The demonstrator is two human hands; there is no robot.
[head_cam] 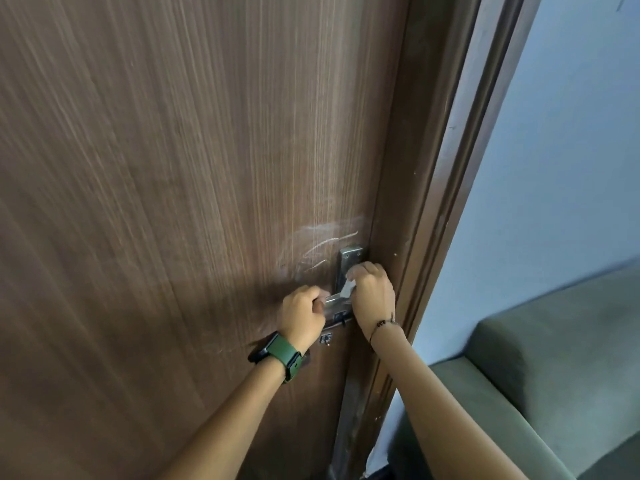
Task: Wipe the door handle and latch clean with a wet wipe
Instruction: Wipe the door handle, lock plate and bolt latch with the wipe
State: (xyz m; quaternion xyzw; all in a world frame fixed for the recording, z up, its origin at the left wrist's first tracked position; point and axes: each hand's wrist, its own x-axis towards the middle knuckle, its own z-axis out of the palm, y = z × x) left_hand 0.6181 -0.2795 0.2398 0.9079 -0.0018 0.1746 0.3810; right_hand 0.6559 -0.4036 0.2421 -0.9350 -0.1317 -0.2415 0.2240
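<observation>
Your left hand (pixel 300 314) is curled round the free end of the lever handle (pixel 333 299), which runs left-right across the door. Just right, your right hand (pixel 372 295) pinches the wet wipe (pixel 347 289) vs the lever's root by the backplate (pixel 349 263), so it's nearer; latch (pixel 341 318) sits just below, btwn both wrists.

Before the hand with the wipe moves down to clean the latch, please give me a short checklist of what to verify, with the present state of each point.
1. Wet wipe held in the right hand: ok.
2. Left hand grips the end of the door handle to steady it: ok.
3. Wipe touches the handle near the metal plate: ok.
4. Latch below the handle is free to reach between the hands: ok.
5. Handle already clean: cannot tell, hands cover it.
6. Wipe still wet: cannot tell.
</observation>
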